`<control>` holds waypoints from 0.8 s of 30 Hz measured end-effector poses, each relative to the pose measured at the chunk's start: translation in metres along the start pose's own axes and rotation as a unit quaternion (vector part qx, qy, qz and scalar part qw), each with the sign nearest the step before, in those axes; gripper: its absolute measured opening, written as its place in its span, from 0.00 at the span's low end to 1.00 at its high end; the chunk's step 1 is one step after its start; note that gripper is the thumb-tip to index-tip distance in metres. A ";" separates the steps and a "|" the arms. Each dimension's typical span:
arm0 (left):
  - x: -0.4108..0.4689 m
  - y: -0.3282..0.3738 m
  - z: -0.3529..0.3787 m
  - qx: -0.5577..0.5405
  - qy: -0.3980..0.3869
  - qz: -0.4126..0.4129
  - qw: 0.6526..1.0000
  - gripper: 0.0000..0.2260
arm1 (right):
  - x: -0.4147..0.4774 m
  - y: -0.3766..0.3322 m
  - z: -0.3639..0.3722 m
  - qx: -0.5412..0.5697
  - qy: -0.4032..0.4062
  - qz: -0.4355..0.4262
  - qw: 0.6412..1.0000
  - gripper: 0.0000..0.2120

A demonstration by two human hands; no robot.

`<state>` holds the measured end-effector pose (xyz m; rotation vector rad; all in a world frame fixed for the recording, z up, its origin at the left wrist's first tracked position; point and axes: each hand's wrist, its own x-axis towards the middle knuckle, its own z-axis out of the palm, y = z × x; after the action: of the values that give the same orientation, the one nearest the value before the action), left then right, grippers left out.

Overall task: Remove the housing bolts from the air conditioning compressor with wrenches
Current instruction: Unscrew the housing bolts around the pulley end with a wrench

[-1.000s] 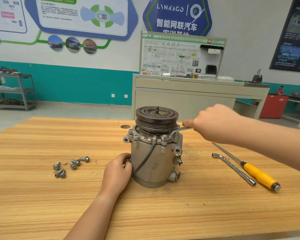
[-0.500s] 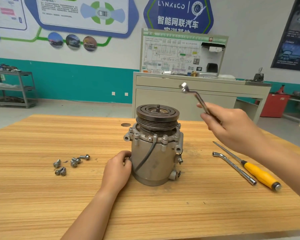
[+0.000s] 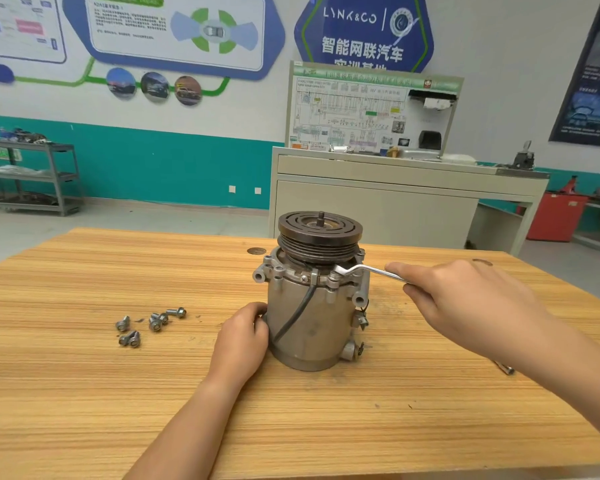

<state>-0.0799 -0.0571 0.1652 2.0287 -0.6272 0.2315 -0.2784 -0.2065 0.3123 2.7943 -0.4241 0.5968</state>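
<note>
The grey air conditioning compressor (image 3: 312, 327) stands upright on the wooden table (image 3: 118, 393), its dark pulley (image 3: 320, 233) on top. My left hand (image 3: 241, 341) grips its lower left side. My right hand (image 3: 465, 306) holds a bent silver wrench (image 3: 364, 270) by the handle. The wrench's ring end sits on a housing bolt (image 3: 334, 274) at the front right of the flange. Several loose bolts (image 3: 149, 323) lie on the table to the left.
Only the tip of a second wrench (image 3: 506, 369) shows under my right forearm, which hides the rest. A small round hole (image 3: 256, 251) marks the table behind the compressor. A beige cabinet (image 3: 378, 209) with a wiring display board stands beyond the table.
My right hand had lifted the wrench off the flange and into the air; it has now come back down and set the ring end on the bolt again. My left hand stayed put.
</note>
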 end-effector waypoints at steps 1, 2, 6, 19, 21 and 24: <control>0.000 0.000 0.000 0.000 0.000 0.000 1.000 0.15 | 0.003 -0.001 -0.001 -0.003 -0.007 -0.001 1.000 0.18; 0.000 0.000 0.000 -0.001 -0.001 0.000 1.000 0.15 | 0.004 -0.002 -0.002 -0.004 -0.012 -0.004 1.000 0.18; 0.002 -0.001 0.001 -0.002 -0.001 0.001 1.000 0.15 | 0.006 -0.007 -0.009 -0.084 -0.007 -0.030 0.996 0.20; 0.002 -0.003 0.002 0.005 0.006 0.012 1.000 0.14 | 0.000 -0.055 -0.027 -0.242 -0.119 -0.109 0.957 0.26; 0.003 -0.002 0.001 0.006 0.006 0.011 1.000 0.15 | 0.009 -0.037 -0.031 -0.244 -0.075 -0.106 0.961 0.21; 0.002 -0.003 0.002 0.007 0.006 0.011 1.000 0.15 | 0.025 -0.013 -0.024 -0.260 -0.044 -0.103 0.959 0.20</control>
<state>-0.0765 -0.0585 0.1628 2.0342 -0.6416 0.2610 -0.2606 -0.1926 0.3415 2.3217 -0.2537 0.2641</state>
